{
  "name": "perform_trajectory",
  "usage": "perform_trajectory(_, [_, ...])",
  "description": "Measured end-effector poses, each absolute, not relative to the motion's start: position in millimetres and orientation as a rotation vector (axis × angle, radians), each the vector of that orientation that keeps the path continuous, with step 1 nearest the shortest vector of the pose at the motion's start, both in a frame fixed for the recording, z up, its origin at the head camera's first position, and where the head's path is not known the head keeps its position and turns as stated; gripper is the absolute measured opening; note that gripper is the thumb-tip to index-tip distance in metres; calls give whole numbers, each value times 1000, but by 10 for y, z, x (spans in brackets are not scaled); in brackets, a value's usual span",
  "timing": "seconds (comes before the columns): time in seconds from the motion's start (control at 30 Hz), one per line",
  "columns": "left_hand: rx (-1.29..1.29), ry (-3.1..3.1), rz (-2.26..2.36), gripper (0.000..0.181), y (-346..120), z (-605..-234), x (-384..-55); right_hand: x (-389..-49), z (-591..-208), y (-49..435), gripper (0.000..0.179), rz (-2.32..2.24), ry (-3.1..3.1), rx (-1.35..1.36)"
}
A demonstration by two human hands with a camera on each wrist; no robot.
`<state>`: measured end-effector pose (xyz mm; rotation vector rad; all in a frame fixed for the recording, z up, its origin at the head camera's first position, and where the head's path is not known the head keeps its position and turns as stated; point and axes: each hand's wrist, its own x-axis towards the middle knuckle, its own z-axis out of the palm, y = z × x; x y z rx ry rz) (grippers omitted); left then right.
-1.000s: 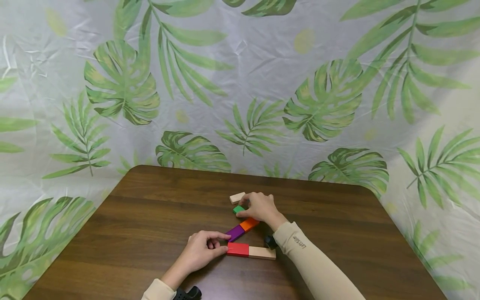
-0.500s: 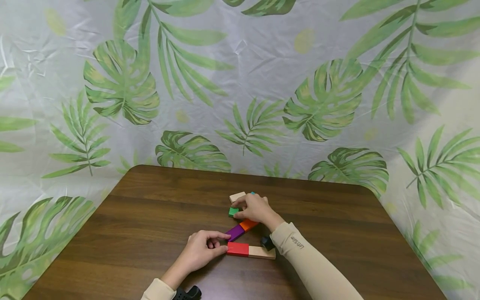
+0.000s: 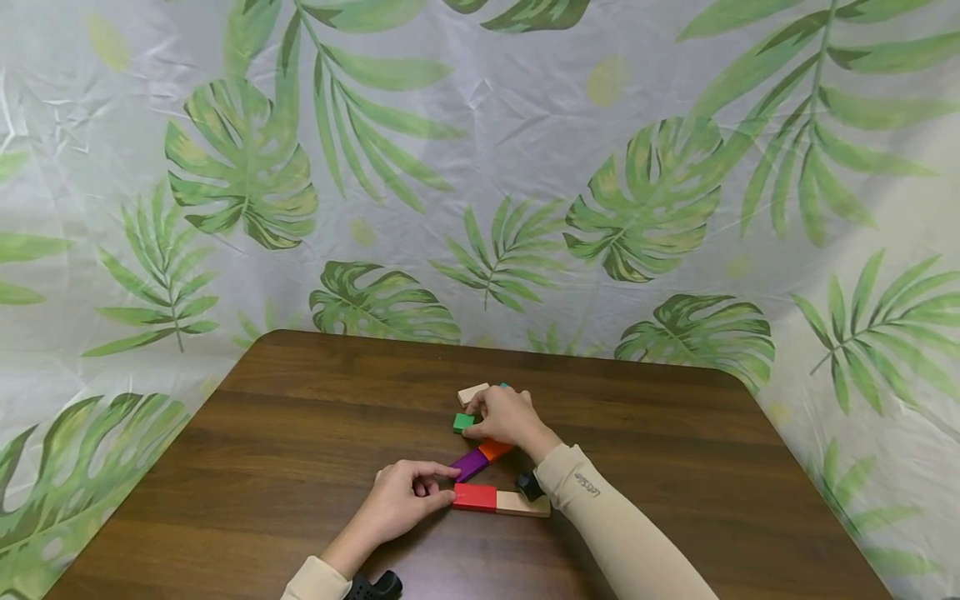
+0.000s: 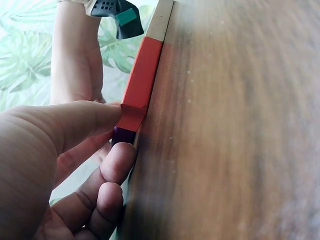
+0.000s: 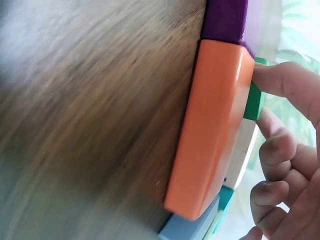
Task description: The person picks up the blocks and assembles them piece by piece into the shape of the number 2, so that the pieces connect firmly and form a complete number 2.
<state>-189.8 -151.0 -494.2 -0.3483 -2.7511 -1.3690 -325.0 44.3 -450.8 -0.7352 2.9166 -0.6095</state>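
My left hand (image 3: 405, 500) rests at the left ends of two block rows. Its thumb touches the red block (image 3: 475, 497), and its index fingertip is at the purple block (image 3: 469, 465); its other fingers are bent. My right hand (image 3: 510, 417) pinches a small green block (image 3: 462, 423) between thumb and index finger. A natural wood block (image 3: 522, 503) lies end to end with the red one. The orange block (image 5: 212, 125) follows the purple one in a slanting row, its far end hidden under the right hand in the head view.
Behind the green block lies another natural wood block (image 3: 473, 394). A teal block (image 5: 226, 196) and a grey-blue block (image 5: 190, 224) show in the right wrist view. All lie on a dark wooden table (image 3: 315, 417), with a leaf-print sheet (image 3: 487, 167) behind.
The right hand has moved slightly left with the green block, uncovering a bit of teal behind it. The left hand and the red and purple blocks hold still.
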Motion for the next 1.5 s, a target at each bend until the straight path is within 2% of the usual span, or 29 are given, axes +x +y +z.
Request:
perform_trajectory(0.5, [-356,-2754,-1401,21,-1515,-4947,-1909,-3296,-4527,178,26,-609,2973,-646])
perform_trajectory(1.5, [-365,-2759,-1364,21,-1509,-4953,-1906,-3318,-4550,212,30,-593,2953,-650])
